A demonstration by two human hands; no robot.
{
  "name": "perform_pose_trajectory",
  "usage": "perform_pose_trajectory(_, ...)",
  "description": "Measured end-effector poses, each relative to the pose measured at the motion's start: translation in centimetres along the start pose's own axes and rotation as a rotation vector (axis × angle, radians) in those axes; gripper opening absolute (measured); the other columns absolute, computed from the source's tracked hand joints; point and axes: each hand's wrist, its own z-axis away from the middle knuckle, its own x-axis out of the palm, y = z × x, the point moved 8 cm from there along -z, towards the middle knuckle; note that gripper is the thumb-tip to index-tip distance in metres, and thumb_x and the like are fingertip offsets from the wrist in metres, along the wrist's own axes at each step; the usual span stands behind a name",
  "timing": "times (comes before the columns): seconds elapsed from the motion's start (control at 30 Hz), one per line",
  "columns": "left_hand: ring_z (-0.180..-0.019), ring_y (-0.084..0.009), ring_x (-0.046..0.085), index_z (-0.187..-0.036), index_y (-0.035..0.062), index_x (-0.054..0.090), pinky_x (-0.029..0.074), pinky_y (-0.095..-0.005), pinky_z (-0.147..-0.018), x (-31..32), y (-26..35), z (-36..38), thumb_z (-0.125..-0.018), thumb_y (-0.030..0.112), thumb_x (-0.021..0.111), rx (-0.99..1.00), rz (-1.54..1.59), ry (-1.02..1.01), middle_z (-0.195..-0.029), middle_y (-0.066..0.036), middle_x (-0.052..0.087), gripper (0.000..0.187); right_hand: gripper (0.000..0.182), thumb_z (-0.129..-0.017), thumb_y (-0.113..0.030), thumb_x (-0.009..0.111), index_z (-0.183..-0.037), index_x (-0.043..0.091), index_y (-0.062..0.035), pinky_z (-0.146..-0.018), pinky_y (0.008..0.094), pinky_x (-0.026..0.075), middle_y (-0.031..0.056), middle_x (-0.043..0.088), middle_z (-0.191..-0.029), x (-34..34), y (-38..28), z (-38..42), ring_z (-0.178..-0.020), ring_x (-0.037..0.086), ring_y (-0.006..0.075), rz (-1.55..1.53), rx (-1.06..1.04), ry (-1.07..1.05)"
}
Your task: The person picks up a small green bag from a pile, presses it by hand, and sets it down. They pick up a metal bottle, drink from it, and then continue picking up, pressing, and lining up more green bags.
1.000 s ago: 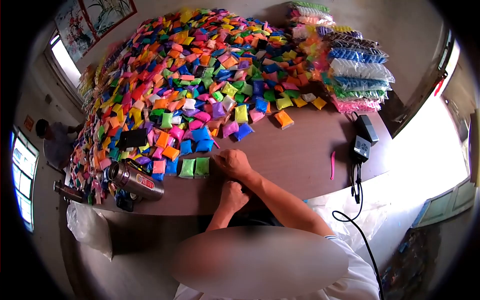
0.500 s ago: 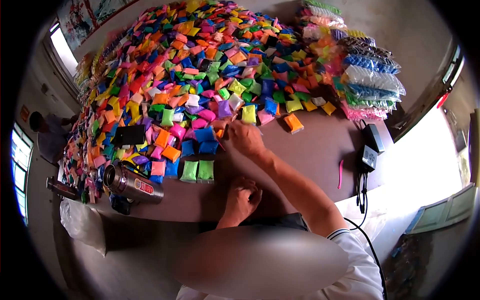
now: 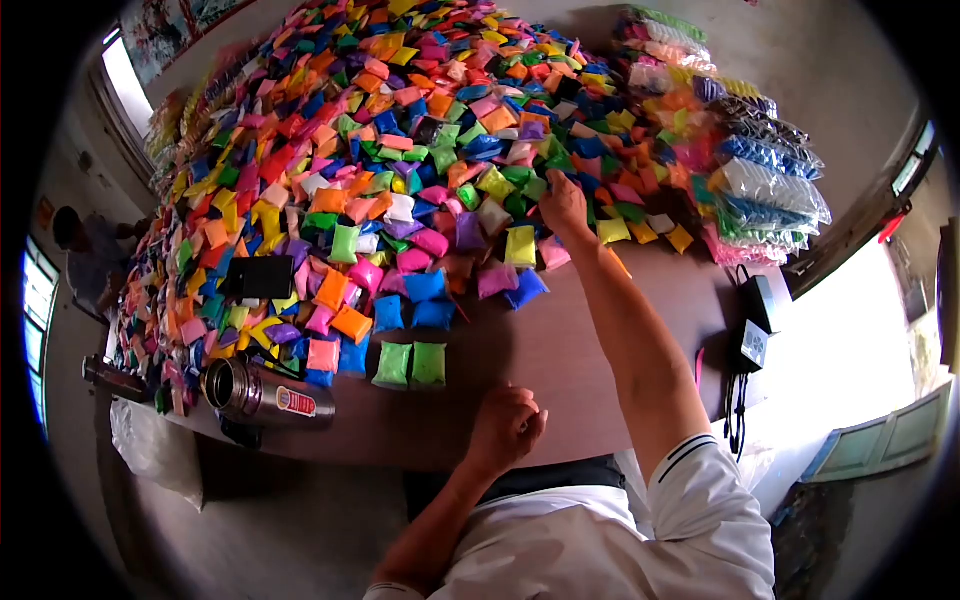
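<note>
A large heap of small coloured packets (image 3: 400, 130) covers the back and left of the brown table (image 3: 560, 350). My right hand (image 3: 563, 205) reaches into the heap's right part, among green and blue packets; its fingertips are hidden there. Over the front of the table is my left hand (image 3: 508, 425), its fingers curled, and what they may hold is too small to tell. Two green packets (image 3: 411, 365) lie side by side to its upper left. A blue packet (image 3: 525, 288) and a pink packet (image 3: 495, 281) lie between the hands and the heap.
A steel flask (image 3: 265, 395) lies at the front left, below a black box (image 3: 260, 277). Stacked clear bags (image 3: 770, 185) stand at the back right, above black adapters with cables (image 3: 752, 345). At the far left is another person (image 3: 88, 255).
My right hand has moved up and right into the heap. A blue packet and a pink packet now show where it was. The camera view has shifted slightly.
</note>
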Motion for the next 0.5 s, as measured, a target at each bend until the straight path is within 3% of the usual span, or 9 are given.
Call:
perform_pose_trajectory(0.23, -0.081, -0.0304, 0.060, -0.071, 0.0064, 0.058, 0.047, -0.0415, -0.082, 0.3, -0.2, 0.3, -0.076, 0.011, 0.069, 0.064, -0.035, -0.015, -0.079, -0.010, 0.060, 0.013, 0.037, -0.078, -0.011, 0.058, -0.114, 0.058, -0.0097, -0.087, 0.0421, 0.047, 0.0150, 0.063, -0.112, 2.1, -0.1, -1.3, -0.105, 0.058, 0.0360, 0.143, -0.038, -0.136)
perform_pose_trajectory(0.33, -0.084, -0.0302, 0.061, -0.074, 0.0067, 0.060, 0.046, -0.0435, -0.086, 0.0, -0.1, 0.2, -0.078, 0.011, 0.068, 0.040, -0.018, 0.015, -0.078, -0.010, 0.061, 0.010, 0.032, -0.077, -0.018, 0.062, -0.107, 0.060, -0.0067, -0.089, 0.0384, 0.046, 0.0156, 0.064, -0.109, 1.3, -0.8, -1.5, -0.104, 0.059, 0.0341, 0.118, -0.059, -0.222)
perform_pose_trajectory(0.43, -0.085, -0.0301, 0.061, -0.075, 0.0066, 0.061, 0.046, -0.0451, -0.088, 1.0, -1.1, 0.5, -0.079, 0.012, 0.067, -0.067, -0.021, -0.112, -0.079, -0.011, 0.061, 0.009, 0.033, -0.075, -0.021, 0.066, -0.103, 0.059, -0.0055, -0.084, 0.0379, 0.048, 0.0149, 0.065, -0.103, 0.0, -1.1, -0.6, -0.096, 0.062, 0.0334, 0.060, -0.003, -0.275)
perform_pose_trajectory(0.5, -0.086, -0.0305, 0.061, -0.075, 0.0048, 0.061, 0.046, -0.0443, -0.086, 0.2, -0.7, 0.7, -0.080, 0.011, 0.066, -0.024, -0.011, 0.026, -0.082, -0.012, 0.063, 0.010, 0.041, -0.073, -0.022, 0.070, -0.110, 0.059, -0.0084, -0.077, 0.0411, 0.050, 0.0145, 0.067, -0.100, -1.6, -0.8, -0.2, -0.092, 0.064, 0.0325, -0.161, -0.014, -0.146)
